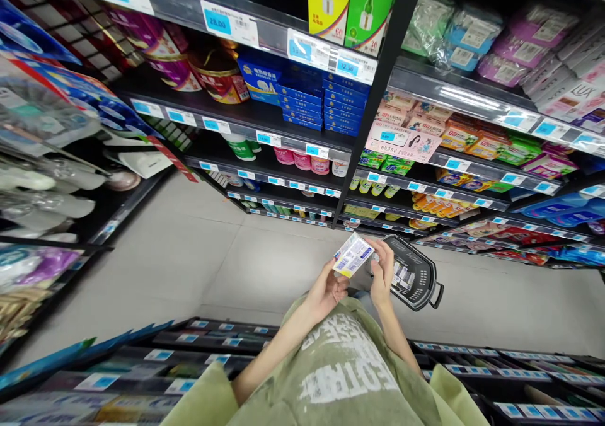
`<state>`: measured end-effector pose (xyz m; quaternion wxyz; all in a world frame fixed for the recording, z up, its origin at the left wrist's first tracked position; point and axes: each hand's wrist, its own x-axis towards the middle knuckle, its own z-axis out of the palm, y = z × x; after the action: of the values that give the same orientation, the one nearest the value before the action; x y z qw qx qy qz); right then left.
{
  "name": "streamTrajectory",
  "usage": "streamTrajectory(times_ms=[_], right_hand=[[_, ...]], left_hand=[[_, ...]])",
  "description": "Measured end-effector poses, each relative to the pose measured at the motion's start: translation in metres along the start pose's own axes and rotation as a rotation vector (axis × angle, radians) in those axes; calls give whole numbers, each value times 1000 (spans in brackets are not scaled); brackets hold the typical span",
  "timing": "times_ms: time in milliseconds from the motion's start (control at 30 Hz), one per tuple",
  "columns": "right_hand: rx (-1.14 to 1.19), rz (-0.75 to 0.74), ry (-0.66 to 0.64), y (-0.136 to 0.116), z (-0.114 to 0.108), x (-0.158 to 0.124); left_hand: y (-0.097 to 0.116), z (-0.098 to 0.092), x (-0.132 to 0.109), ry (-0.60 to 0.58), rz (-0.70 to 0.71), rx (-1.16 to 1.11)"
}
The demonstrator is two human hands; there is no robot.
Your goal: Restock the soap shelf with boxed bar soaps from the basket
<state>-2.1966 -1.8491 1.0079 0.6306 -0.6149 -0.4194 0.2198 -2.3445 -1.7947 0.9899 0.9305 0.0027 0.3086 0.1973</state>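
Note:
A small white box (pixel 352 256) with blue print, a barcode and a yellow edge is held up in front of my body. My left hand (pixel 328 288) grips its left and lower side, with the fingers curled behind it. My right hand (pixel 382 273) holds its right side, fingers bent round the upper corner. Below and right of my right hand, a black shopping basket (pixel 424 273) sits low near the floor, partly covered by that hand. Several small white packs (pixel 403 276) lie inside it.
A tall shelf ahead carries blue boxes (pixel 302 101), tubs (pixel 215 76), soap packs (pixel 486 142) and price tags. Another shelf (pixel 106 227) with packaged goods stands on the left. Shelving (pixel 155 356) also runs close at the bottom. Grey tiled floor (pixel 208 249) lies between.

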Motion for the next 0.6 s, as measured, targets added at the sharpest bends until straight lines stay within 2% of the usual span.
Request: streamTrajectory(times_ms=[67, 200, 367, 467, 600], right_hand=[[15, 30, 9, 0, 0, 1], [22, 59, 41, 2, 0, 3], [28, 109, 89, 5, -3, 3], [26, 136, 116, 6, -6, 2], [1, 190, 142, 5, -19, 0]], left_hand=[[-2, 0, -1, -44, -90, -76], [-3, 2, -3, -40, -227, -234], [-7, 4, -2, -68, -286, -288], [-10, 6, 2, -46, -222, -178], [-18, 12, 6, 78, 43, 174]])
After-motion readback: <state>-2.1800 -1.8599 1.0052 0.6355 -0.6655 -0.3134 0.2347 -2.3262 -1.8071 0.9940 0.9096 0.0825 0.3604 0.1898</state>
